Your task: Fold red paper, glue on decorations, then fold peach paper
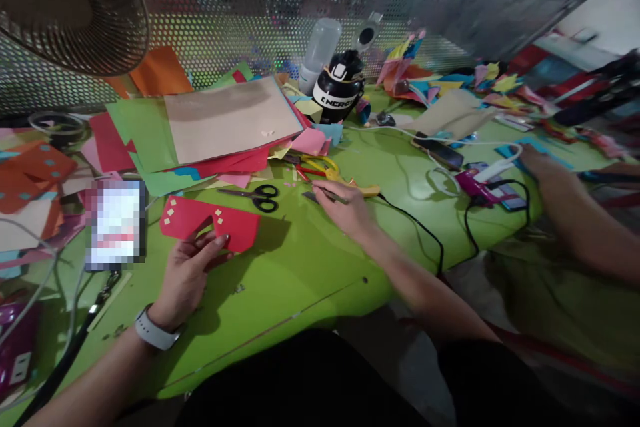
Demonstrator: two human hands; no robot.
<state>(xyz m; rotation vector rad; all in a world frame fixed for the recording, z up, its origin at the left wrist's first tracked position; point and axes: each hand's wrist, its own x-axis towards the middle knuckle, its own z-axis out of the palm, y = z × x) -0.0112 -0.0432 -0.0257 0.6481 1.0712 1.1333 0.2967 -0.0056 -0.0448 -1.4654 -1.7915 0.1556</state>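
Note:
My left hand grips the lower edge of a red paper piece, which has a notch in its lower edge and small pale diamond shapes on it. My right hand is closed around a thin pen-like tool over the green table; a dark blade-like tip shows at its left. Black-handled scissors lie between the hands, just behind the red paper. Behind my right hand rest yellow-handled pliers and a yellow corded tool.
Stacked coloured paper, a black bottle and a clear bottle stand behind. A lit phone is at left under a fan. Cables and a purple power strip lie right, near another person's arm.

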